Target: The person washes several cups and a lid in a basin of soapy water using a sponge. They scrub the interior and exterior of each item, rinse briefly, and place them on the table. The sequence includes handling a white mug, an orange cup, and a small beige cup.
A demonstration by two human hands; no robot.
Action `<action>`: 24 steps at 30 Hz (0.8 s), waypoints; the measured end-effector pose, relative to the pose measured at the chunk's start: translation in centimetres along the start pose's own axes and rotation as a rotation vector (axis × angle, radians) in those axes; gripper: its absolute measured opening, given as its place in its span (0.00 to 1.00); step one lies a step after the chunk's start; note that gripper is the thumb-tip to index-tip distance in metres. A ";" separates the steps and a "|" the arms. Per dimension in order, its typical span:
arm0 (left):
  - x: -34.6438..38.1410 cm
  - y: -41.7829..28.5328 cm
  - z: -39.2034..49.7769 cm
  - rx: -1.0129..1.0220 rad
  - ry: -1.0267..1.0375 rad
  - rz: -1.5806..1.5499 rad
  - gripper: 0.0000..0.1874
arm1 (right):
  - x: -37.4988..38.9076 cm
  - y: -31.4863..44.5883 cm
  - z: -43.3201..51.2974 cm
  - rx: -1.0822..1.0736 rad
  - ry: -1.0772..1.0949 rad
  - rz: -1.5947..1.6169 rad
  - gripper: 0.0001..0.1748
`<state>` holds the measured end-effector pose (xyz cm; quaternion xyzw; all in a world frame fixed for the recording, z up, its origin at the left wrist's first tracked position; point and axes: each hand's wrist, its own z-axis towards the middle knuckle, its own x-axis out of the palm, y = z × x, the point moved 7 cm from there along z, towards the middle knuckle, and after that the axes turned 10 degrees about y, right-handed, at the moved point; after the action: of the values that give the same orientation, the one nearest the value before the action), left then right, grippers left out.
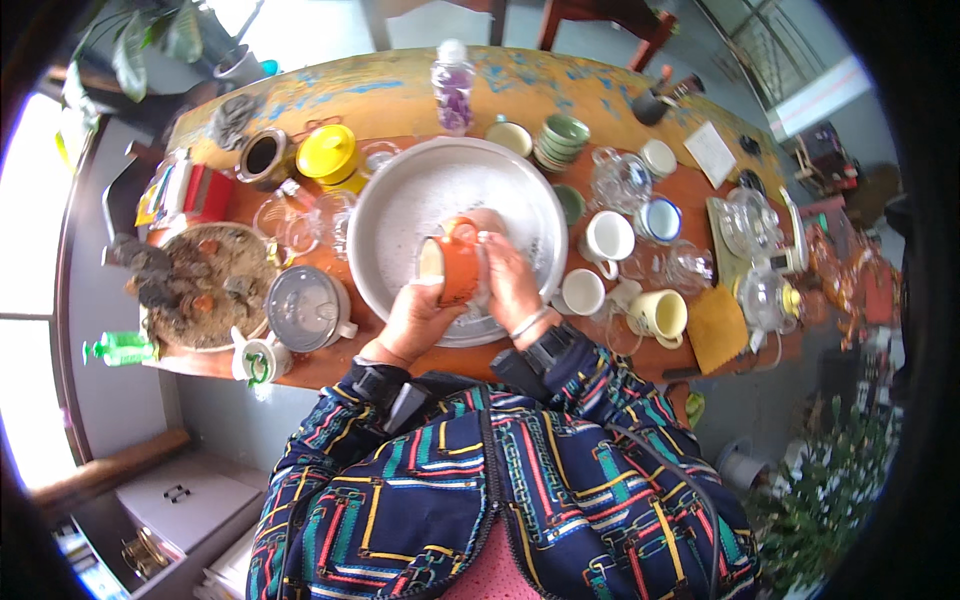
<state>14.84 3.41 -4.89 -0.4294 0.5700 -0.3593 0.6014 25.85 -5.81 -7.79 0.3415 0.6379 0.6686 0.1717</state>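
Observation:
An orange mug [459,271] lies tilted between my two hands, above a wide metal basin [386,191]. Its pale opening faces left and its handle points away from me. With the thumb near the rim, my left hand [416,319] grips the mug's near left side. My right hand [514,281] holds it from the right, close to the handle; whether a cloth or sponge lies between that palm and the mug is too blurred to tell. Behind the mug, a pinkish shape in the basin is partly hidden. Small bubbles or droplets speckle the basin's inside.
White mugs [607,236], a cream mug [658,315], green stacked bowls [562,139] and glassware [621,180] crowd the right. Leftward stand a yellow lidded pot [328,154], a lidded clear container [304,307] and a sand-filled tray [214,319]. Beyond the basin is a purple-patterned bottle [453,90].

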 end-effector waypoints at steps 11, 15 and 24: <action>0.1 0.1 -0.9 0.109 0.119 0.079 0.21 | 1.9 -5.8 -0.8 0.364 -0.123 0.875 0.08; 1.1 3.4 -1.8 -0.315 0.144 -0.121 0.17 | 1.4 -7.7 -1.1 0.311 -0.224 0.765 0.11; 0.3 5.0 -3.0 -0.337 -0.116 -0.835 0.19 | -2.1 -3.2 0.5 0.127 0.131 -0.962 0.13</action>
<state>11.58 4.67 -9.58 -0.7336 0.3639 -0.4489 0.3576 27.00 -6.39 -11.37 -0.0251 0.7722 0.4933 0.3996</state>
